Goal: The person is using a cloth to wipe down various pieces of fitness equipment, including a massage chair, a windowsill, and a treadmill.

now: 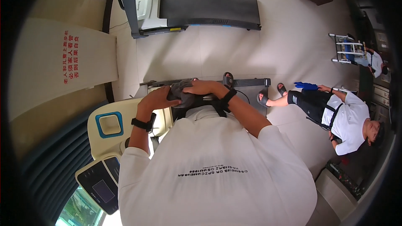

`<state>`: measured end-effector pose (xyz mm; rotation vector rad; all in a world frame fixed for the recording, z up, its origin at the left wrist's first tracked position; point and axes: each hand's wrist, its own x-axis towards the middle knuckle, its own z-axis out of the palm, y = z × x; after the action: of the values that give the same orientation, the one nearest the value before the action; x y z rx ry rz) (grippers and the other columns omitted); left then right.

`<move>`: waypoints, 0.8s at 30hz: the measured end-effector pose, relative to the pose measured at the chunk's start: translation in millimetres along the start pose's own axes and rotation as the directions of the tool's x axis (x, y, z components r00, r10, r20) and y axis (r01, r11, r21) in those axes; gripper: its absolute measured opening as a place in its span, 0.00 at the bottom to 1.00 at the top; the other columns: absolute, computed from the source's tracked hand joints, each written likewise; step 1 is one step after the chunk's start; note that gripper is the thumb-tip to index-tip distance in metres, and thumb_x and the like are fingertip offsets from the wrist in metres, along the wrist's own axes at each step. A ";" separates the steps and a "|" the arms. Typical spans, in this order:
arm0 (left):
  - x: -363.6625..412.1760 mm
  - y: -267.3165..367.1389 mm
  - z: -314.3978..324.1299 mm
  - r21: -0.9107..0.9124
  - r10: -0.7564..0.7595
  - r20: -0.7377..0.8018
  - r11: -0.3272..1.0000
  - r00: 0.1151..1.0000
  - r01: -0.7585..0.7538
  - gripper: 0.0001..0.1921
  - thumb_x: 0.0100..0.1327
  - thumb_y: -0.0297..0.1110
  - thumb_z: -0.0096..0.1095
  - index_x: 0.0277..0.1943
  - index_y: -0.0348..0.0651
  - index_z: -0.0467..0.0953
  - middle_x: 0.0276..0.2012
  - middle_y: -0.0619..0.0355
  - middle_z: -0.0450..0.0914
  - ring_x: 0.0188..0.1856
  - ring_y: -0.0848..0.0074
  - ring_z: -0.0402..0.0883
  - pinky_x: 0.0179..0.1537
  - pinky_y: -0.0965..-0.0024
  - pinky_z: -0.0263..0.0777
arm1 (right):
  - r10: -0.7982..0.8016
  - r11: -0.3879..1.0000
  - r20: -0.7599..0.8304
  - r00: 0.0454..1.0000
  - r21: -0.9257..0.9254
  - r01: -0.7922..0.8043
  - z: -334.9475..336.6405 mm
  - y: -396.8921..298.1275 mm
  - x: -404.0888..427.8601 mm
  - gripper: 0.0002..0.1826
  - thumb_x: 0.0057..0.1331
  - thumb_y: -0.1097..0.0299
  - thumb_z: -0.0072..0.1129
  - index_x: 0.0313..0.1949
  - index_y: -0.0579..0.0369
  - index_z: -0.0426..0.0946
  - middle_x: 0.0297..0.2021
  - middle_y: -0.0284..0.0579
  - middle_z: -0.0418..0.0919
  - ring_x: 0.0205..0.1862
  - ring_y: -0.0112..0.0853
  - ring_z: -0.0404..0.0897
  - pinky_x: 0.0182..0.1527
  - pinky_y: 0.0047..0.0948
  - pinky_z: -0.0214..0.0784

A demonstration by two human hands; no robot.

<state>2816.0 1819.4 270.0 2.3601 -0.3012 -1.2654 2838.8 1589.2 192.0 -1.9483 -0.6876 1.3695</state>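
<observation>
A dark grey cloth (182, 95) is bunched between my two hands in front of my waist. My left hand (159, 97) grips its left side, with the thumb stretched over the cloth. From the right, my right hand (201, 87) holds the cloth's upper part, fingers bent around it. Both wrists wear black straps. Beneath and beyond the hands is a treadmill with a dark running deck (256, 92); its cream frame (132, 108) has a blue-rimmed cup holder (109, 124), and its black console (99, 183) lies at the lower left.
Another treadmill (209, 6) stands across the tiled floor. To the right, a person in a white shirt (350, 116) holds a blue cloth (306, 86). Farther off, another person (375, 62) is by a white metal frame (350, 48). A dark curtain (56, 150) and a wall with red writing are left.
</observation>
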 end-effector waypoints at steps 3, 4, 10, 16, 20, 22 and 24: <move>3.0 -1.0 4.8 -0.027 0.078 -0.057 0.996 0.995 -0.079 0.38 0.50 0.56 0.73 0.55 0.33 0.73 0.50 0.40 0.79 0.51 0.51 0.79 0.52 0.59 0.73 | 0.111 0.976 0.037 0.993 0.184 -0.116 -13.2 -17.1 -29.6 0.27 0.67 0.47 0.43 0.55 0.53 0.75 0.52 0.59 0.76 0.57 0.47 0.72 0.62 0.40 0.56; 5.6 2.0 5.3 -0.036 0.091 -0.074 0.995 0.993 -0.093 0.39 0.47 0.52 0.77 0.56 0.34 0.72 0.51 0.40 0.78 0.51 0.51 0.79 0.52 0.60 0.73 | 0.115 0.975 0.037 0.993 0.189 -0.120 -10.7 -10.2 -35.4 0.27 0.67 0.47 0.43 0.55 0.53 0.75 0.52 0.59 0.76 0.57 0.47 0.72 0.62 0.40 0.56; 46.1 48.2 31.3 -0.057 0.427 -0.120 0.898 0.896 -0.435 0.39 0.44 0.44 0.78 0.58 0.36 0.69 0.53 0.41 0.77 0.54 0.49 0.77 0.55 0.57 0.72 | -0.024 0.924 -0.175 0.984 0.372 0.088 -8.8 8.1 -103.3 0.24 0.61 0.58 0.55 0.53 0.60 0.74 0.46 0.55 0.79 0.50 0.43 0.76 0.58 0.37 0.64; 64.0 95.5 41.9 0.013 0.396 -0.083 0.918 0.915 -0.396 0.41 0.46 0.46 0.78 0.58 0.33 0.66 0.52 0.38 0.76 0.54 0.46 0.76 0.53 0.54 0.73 | 0.062 0.896 -0.324 0.944 0.434 0.091 -4.8 39.1 -145.8 0.29 0.56 0.66 0.59 0.59 0.58 0.70 0.47 0.54 0.79 0.49 0.44 0.78 0.55 0.36 0.68; 66.7 77.2 53.5 -0.040 0.390 -0.138 0.916 0.910 -0.399 0.42 0.47 0.47 0.78 0.59 0.33 0.65 0.53 0.35 0.74 0.54 0.44 0.76 0.54 0.53 0.73 | -0.047 0.983 -0.361 0.931 0.149 0.107 -6.5 36.2 -135.8 0.32 0.53 0.62 0.65 0.57 0.59 0.70 0.46 0.55 0.79 0.49 0.43 0.78 0.52 0.36 0.70; 61.5 63.9 56.8 -0.078 0.367 -0.174 0.920 0.914 -0.384 0.41 0.47 0.47 0.78 0.59 0.33 0.64 0.54 0.35 0.73 0.55 0.43 0.75 0.54 0.52 0.72 | -0.076 0.997 -0.356 0.931 0.000 0.081 -8.3 23.4 -123.5 0.32 0.52 0.59 0.67 0.54 0.60 0.70 0.45 0.57 0.79 0.48 0.47 0.79 0.51 0.39 0.71; 50.4 51.5 56.4 -0.117 0.341 -0.209 0.922 0.917 -0.369 0.41 0.48 0.46 0.78 0.60 0.33 0.64 0.54 0.34 0.73 0.55 0.43 0.75 0.55 0.52 0.72 | -0.029 0.982 -0.285 0.958 -0.185 -0.025 -12.0 1.1 -109.8 0.32 0.50 0.53 0.70 0.48 0.62 0.71 0.44 0.59 0.78 0.46 0.53 0.79 0.47 0.43 0.73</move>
<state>2798.1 1738.9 230.5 2.1465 -0.5265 -0.8600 2815.4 1505.9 260.6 -2.2362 -0.6959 1.0197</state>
